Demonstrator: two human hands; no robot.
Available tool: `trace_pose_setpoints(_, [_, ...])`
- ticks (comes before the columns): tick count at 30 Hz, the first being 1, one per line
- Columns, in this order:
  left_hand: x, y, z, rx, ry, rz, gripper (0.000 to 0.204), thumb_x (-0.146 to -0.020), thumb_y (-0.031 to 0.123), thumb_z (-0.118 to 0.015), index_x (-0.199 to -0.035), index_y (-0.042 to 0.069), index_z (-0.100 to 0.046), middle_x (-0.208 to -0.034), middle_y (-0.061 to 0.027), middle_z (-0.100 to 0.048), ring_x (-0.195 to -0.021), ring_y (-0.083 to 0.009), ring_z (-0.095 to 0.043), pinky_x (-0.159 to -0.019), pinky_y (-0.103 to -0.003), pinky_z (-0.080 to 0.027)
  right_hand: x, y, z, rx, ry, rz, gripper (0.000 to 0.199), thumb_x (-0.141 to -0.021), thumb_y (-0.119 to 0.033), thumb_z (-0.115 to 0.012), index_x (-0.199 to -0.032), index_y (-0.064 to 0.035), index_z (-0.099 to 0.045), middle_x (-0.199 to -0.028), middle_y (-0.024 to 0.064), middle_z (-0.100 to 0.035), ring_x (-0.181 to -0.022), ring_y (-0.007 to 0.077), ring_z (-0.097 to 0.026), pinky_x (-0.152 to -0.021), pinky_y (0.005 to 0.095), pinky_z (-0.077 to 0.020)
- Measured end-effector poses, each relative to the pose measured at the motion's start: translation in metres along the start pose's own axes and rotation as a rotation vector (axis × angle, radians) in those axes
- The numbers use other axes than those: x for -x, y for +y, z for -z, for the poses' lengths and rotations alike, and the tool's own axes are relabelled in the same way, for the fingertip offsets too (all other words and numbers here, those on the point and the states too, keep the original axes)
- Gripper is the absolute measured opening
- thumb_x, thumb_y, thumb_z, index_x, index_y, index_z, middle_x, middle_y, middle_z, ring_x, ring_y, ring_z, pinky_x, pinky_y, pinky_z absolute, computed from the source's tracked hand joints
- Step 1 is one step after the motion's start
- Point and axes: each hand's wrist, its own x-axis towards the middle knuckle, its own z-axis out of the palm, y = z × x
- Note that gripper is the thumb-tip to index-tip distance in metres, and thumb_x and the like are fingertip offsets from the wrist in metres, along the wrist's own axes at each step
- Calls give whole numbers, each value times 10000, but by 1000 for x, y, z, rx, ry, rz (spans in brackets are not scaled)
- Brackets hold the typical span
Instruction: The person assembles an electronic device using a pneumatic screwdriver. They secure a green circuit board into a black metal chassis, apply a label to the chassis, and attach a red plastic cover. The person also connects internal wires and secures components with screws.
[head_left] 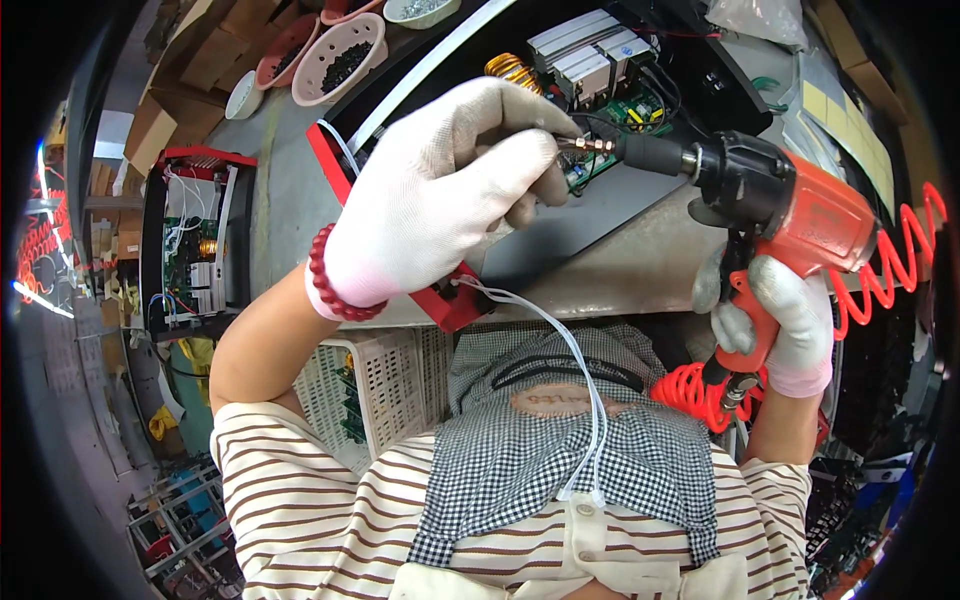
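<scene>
Grey and smooth, our metal desk [640, 270] curves under the fisheye, crowded at its far edge with shallow oval bowls of small dark screws [340, 55] and stacked brown cardboard boxes [215, 45]. Before us lies an open black metal chassis with a red plastic end frame [440, 300], its inside showing a coiled copper inductor [512, 70], ribbed pale heat sinks [590, 50] and a green circuit board [635, 110].

Our left hand [440, 190], in a white knitted glove with a red bead bracelet [335, 290] at the wrist, has its grip pinched on the brass-coloured bit tip [590, 145] of the orange and black pneumatic screwdriver [790, 205], held just above the chassis. Our right hand [785, 325], gloved likewise, has its grip wrapped tight round the tool's orange pistol handle, where a springy orange coiled air hose [890, 270] loops away. A second open chassis [195, 235] stands well apart at left, and a white plastic lattice crate [390, 385] sits below the desk edge.
</scene>
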Motion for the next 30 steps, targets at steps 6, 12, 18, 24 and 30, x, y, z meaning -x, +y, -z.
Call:
trace_pose_setpoints(6, [-37,-12,55,-611,354,-121,457,-925,362,-601,-1197,-4,-585,-785,-48,-621,-719,-118,-576,-666,-249,-459,-11,-3,7,126,127,111,531,-910,-341,-576,-1268,41,-487,-819,142,-628,-414,77,-412,-390,223,-336])
trace_pose_setpoints(12, [-76,-45,61,-1172,293,11,347,-909,353,-595,-1065,45,-621,-769,-149,-665,-736,-306,-665,-672,-416,-501,-28,-19,28,159,178,164,506,-954,-326,-509,-1292,49,-473,-815,124,-602,-435,67,-380,-408,222,-330])
trace_pose_setpoints(18, [-94,-61,49,-1415,117,-50,220,-927,262,-549,-909,44,-564,-741,-177,-633,-728,-380,-628,-657,-494,-476,-54,-57,35,324,108,177,306,-948,-261,-553,-1084,10,-597,-752,72,-628,-464,64,-451,-441,221,-355])
trace_pose_setpoints(24, [-90,-69,47,-1319,227,-99,207,-912,245,-574,-894,40,-559,-704,-168,-626,-693,-366,-631,-610,-461,-477,-110,-108,24,903,-51,127,322,-927,-346,-580,-852,-35,-622,-617,-16,-530,-494,28,-415,-469,215,-308])
trace_pose_setpoints(30, [-93,-70,49,-1293,207,-89,211,-900,237,-598,-883,36,-537,-683,-174,-616,-681,-367,-630,-600,-460,-473,-152,-111,-21,1029,-104,85,342,-893,-376,-631,-831,-40,-624,-661,-5,-562,-486,24,-427,-469,200,-324])
